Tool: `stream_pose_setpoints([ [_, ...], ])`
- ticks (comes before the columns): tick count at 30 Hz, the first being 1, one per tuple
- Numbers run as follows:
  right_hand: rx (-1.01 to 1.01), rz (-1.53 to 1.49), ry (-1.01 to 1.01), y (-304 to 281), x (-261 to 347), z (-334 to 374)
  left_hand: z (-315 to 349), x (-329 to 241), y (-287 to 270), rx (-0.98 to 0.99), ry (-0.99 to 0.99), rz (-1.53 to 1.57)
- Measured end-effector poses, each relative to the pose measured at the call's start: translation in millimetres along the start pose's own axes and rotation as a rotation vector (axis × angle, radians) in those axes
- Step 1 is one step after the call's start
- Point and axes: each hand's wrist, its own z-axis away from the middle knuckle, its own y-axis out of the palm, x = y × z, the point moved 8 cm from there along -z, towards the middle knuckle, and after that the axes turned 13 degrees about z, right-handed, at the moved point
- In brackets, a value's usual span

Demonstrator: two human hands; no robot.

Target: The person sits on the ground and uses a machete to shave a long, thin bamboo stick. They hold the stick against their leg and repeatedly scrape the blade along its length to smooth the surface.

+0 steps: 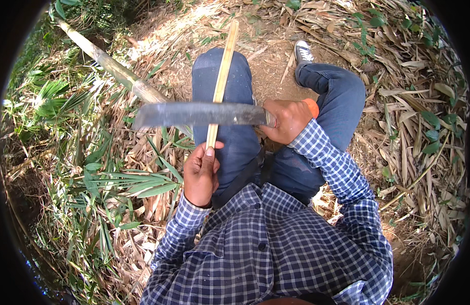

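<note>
The left hand [200,173] pinches a bamboo strip [223,76]; just beyond that hand, a machete [194,114] gripped in the right hand [287,120] crosses the strip.

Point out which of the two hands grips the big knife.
The right hand: it holds the knife, while the left hand pinches the near end of the pale strip.

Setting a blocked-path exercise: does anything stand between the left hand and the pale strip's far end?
Yes: the machete, gripped by the right hand, crosses over the pale strip just beyond the left hand.
</note>
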Motion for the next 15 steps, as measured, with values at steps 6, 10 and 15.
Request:
stream_pose_setpoints([
  [6,0.0,0.101,0.171,10.8,-50.4,-27.0,5.4,4.6,-2.8,0.01,0.013,0.027],
  [10,-0.005,0.091,0.008,4.1,-25.5,-19.5,5.7,6.8,-5.8,-0.01,0.009,0.08],
  [15,0.006,0.176,0.078,9.8,-48.2,-31.1,8.0,8.6,-10.8,-0.017,0.057,0.012],
])
